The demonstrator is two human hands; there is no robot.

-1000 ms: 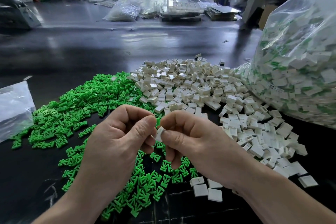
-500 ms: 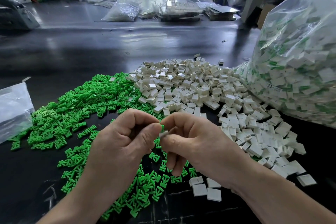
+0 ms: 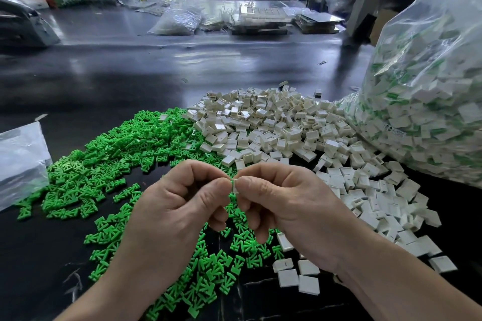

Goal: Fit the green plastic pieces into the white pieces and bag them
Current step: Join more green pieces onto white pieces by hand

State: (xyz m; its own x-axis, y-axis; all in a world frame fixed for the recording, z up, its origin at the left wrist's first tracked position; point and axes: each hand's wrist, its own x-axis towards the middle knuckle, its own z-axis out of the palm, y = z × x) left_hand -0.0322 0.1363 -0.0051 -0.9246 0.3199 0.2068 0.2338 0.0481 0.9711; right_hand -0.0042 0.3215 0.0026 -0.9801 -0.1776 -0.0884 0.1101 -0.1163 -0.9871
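Now the left hand (image 3: 177, 206) and right hand (image 3: 284, 203) had pressed closer, both pinching the white piece (image 3: 235, 185) between their thumbs; the green piece (image 3: 231, 179) barely showed, probably seated.

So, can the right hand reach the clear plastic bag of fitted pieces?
Probably yes: nothing tall stands between the right hand and the clear plastic bag, only scattered white square pieces.

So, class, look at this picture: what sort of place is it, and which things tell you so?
Most likely a small factory assembly bench. Heaps of identical green pieces and white pieces lie on the dark worktable, a big clear bag holds fitted ones, and more bagged parts lie behind.
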